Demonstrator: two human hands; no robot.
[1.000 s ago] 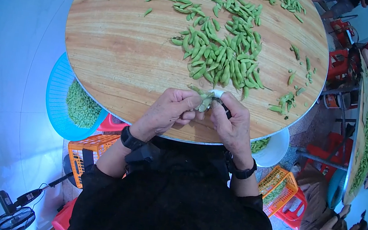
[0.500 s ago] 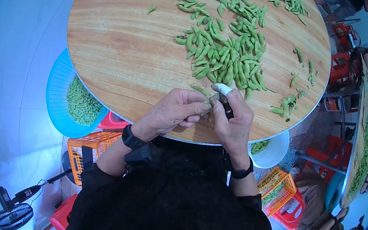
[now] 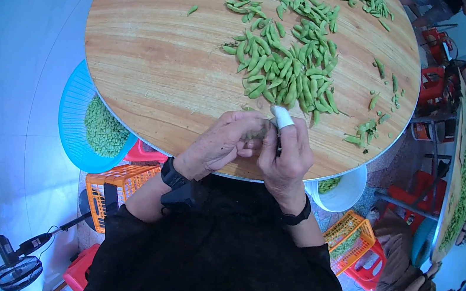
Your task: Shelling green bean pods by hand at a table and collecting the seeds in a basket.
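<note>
My left hand and my right hand meet at the near edge of a round wooden table. Both are closed around one green bean pod, mostly hidden between the fingers. A white wrap covers my right forefinger tip. A dark narrow thing shows in my right fingers; I cannot tell what it is. Just beyond the hands lies a pile of green pods, with more spread toward the far edge.
A blue basket with shelled green beans sits below the table's left. A white bowl is below its right edge. Orange crates, red stools and a fan stand on the floor. Other people sit at a second table on the right.
My hands have stayed at the table's near edge, and the pod has sunk deeper between my fingers. My right forefinger has lifted over it.
</note>
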